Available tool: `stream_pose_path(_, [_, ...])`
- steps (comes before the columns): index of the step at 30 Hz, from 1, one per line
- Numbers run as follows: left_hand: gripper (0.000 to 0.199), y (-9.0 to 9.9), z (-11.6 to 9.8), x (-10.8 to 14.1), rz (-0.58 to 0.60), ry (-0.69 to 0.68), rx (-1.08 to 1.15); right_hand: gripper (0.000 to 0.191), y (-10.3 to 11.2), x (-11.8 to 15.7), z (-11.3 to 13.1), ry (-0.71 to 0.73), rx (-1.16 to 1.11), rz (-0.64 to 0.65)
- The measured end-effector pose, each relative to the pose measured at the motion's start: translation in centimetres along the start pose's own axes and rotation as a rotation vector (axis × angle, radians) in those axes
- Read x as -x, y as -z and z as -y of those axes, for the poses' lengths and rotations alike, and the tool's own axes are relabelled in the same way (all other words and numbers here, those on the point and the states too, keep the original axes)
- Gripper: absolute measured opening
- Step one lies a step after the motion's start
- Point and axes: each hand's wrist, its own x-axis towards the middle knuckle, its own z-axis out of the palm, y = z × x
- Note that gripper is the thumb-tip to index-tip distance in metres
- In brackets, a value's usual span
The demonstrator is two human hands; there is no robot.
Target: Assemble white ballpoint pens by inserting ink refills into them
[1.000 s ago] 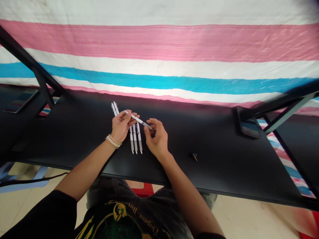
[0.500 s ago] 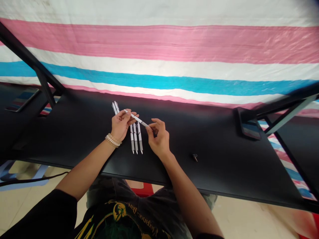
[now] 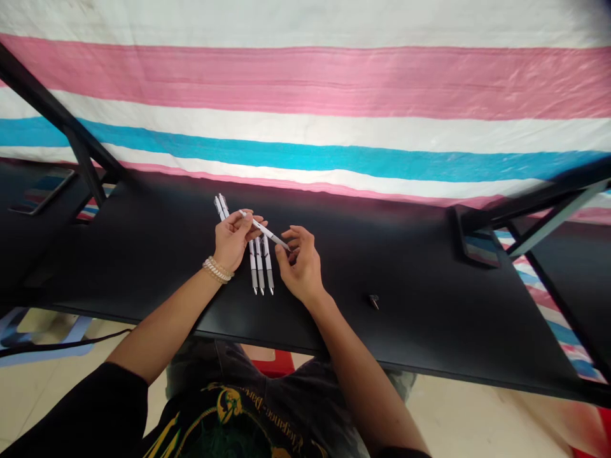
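My left hand (image 3: 232, 240) pinches a white pen (image 3: 264, 229) near its upper end. The pen slants down to the right, its grey grip and tip reaching the fingers of my right hand (image 3: 301, 266). That hand has its thumb and fingers apart around the tip; whether a finger touches it is hard to tell. Beneath my left hand, several white pens with grey grips (image 3: 261, 270) lie side by side on the black table (image 3: 405, 273), tips toward me. Their middles are partly hidden by my left hand.
A small dark object (image 3: 373, 301) lies on the table to the right. Black metal supports stand at the left (image 3: 83, 159) and right (image 3: 477, 235). A striped pink, white and blue sheet (image 3: 305, 83) hangs behind the table.
My right thumb and fingers have parted at the pen's tip, and the hand has shifted slightly left. The pen's tip shows more fully. My left hand has barely moved.
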Motion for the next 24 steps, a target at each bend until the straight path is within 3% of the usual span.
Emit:
stream_pose_path(11, [0.032,-0.2,-0.3,0.2,0.030,0.040,0.036,0.018,0.1,0.1,0.2,0.000,-0.051,0.125])
stream_pose_path(16, [0.019,-0.1,-2.3,0.1,0.067,0.190,0.235,0.028,0.2,0.1,0.8,-0.009,-0.137,0.042])
stream_pose_path(19, [0.032,0.5,-3.8,0.0,0.066,0.294,0.303,0.024,0.2,0.1,0.7,-0.035,-0.090,0.019])
stream_pose_path(24, [0.030,1.3,-5.0,-0.2,0.065,0.366,0.367,0.021,0.0,0.2,0.3,-0.015,0.008,0.029])
